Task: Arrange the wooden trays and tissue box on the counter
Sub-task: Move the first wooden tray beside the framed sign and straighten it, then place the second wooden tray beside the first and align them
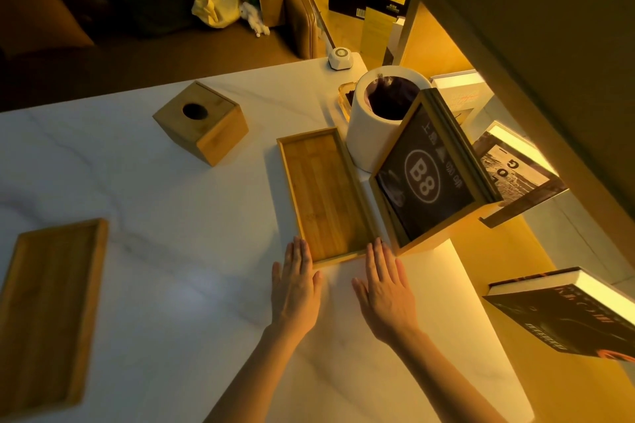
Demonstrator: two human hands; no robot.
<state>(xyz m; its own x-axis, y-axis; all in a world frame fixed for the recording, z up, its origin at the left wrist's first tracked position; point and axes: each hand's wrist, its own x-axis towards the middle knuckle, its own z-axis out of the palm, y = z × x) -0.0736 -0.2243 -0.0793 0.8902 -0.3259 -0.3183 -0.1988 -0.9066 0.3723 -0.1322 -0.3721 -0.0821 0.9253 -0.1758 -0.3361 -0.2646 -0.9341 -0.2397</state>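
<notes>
- At the counter's [192, 278] right side, my left hand [295, 288] and right hand [386, 292] lie flat and open against the near end of one wooden tray [326, 192], gripping nothing.
- I seem to be squaring this tray up.
- Next probably: fetch the second tray [48, 306] at far left and the tissue box [201, 122], both well apart.

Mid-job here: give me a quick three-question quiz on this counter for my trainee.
1. True or false: the tissue box sits inside a tray.
2. How many wooden trays lie on the counter?
3. Which tray do both hands touch: A) the near-left tray B) the middle tray?

Key: 1 false, it stands alone on the counter. 2 two. 3 B; the left hand and right hand lie flat at its near end.
</notes>
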